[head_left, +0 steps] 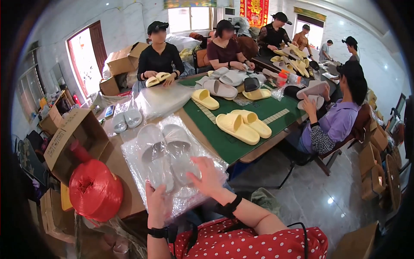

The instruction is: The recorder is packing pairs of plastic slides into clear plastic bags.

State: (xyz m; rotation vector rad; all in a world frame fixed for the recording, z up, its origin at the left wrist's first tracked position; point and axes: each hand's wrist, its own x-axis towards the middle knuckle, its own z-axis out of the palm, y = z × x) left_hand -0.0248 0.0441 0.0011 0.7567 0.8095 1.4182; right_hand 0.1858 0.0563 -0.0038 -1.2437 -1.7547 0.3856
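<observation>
Left hand (157,201): six o'clock on bag (202,149), pinch unclear.
Right hand (208,178): spread, four o'clock, likely steadying.
Grey slippers (150,139): paired, seemingly to fit.

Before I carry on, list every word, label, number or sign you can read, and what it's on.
I won't copy wording, but marks stand here:
Open carton: dark printing on its flap, small and slanted.
Red wall hanging: large gold character, smaller marks around it.
Small device: anything on it is too small to read.
Clear bag: no print I can make out.
</observation>
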